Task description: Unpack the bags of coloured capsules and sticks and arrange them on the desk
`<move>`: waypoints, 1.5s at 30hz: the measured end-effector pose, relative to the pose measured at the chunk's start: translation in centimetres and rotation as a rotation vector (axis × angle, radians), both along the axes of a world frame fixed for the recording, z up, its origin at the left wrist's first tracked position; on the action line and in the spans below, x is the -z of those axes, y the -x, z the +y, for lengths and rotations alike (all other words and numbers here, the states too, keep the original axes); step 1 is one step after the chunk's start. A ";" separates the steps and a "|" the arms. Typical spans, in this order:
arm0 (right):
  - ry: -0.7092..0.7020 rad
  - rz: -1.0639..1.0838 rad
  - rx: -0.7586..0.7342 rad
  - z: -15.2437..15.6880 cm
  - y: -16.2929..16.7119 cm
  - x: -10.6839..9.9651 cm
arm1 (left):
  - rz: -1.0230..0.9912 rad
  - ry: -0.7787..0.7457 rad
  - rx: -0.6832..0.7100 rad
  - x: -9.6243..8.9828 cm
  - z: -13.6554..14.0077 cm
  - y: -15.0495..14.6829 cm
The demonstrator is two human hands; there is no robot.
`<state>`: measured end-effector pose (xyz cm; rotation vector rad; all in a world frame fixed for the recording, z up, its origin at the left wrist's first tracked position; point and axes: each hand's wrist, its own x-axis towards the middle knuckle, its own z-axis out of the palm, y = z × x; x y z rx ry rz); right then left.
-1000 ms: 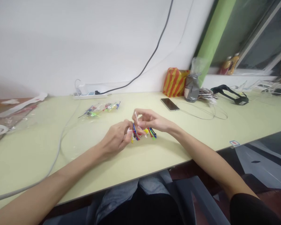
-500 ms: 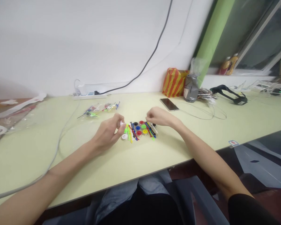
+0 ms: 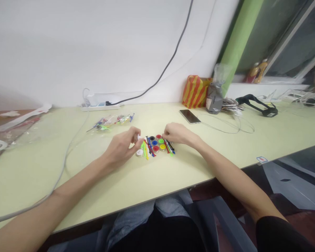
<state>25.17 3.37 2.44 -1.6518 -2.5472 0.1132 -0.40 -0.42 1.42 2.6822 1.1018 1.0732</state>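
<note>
My left hand [image 3: 123, 142] pinches a small white plastic piece [image 3: 139, 137] between thumb and fingers, just left of a group of game parts. In that group lie round coloured discs, among them a red disc [image 3: 155, 149], a yellow disc [image 3: 162, 147] and a white disc [image 3: 139, 153]. Slim plastic arrows lie between and beside them, such as a yellow arrow [image 3: 146, 152] and a blue and black bunch of arrows [image 3: 170, 146]. Over the right end of the group, my right hand [image 3: 176, 133] has its fingers closed; whatever they hold is hidden.
A clear bag of coloured plastic parts [image 3: 111, 122] lies behind my left hand. Farther back are a phone [image 3: 190, 116], a striped bag [image 3: 195, 91] and a power strip [image 3: 101, 106]. A grey cable [image 3: 65, 161] crosses the table on the left.
My right hand has come down slightly over the group's right end, covering the white arrow and black disc there. My left hand has barely shifted, still pinching the white piece.
</note>
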 end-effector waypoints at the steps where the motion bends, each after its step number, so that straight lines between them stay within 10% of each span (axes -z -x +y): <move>1: -0.011 0.028 0.002 -0.2 -0.1 -0.2 | 0.001 -0.005 0.000 0.1 0.1 0.0; 10: 0.180 0.964 -0.424 -2.3 2.3 -0.7 | -0.005 0.020 0.025 1.2 0.4 -0.2; 17: 0.313 1.234 -0.440 -2.5 4.4 0.9 | -0.089 0.033 0.045 1.1 0.1 -0.1; 25: 0.089 0.888 -0.422 -3.2 -0.3 -2.5 | 0.052 0.092 -0.022 1.0 -0.2 -0.8; 32: 0.251 0.206 -0.185 -4.3 -7.7 -2.0 | 0.076 0.097 -0.020 1.1 0.0 -0.5; 45: 0.216 0.261 -0.285 -3.7 -5.6 -0.5 | 0.064 0.064 -0.028 1.2 0.2 -0.3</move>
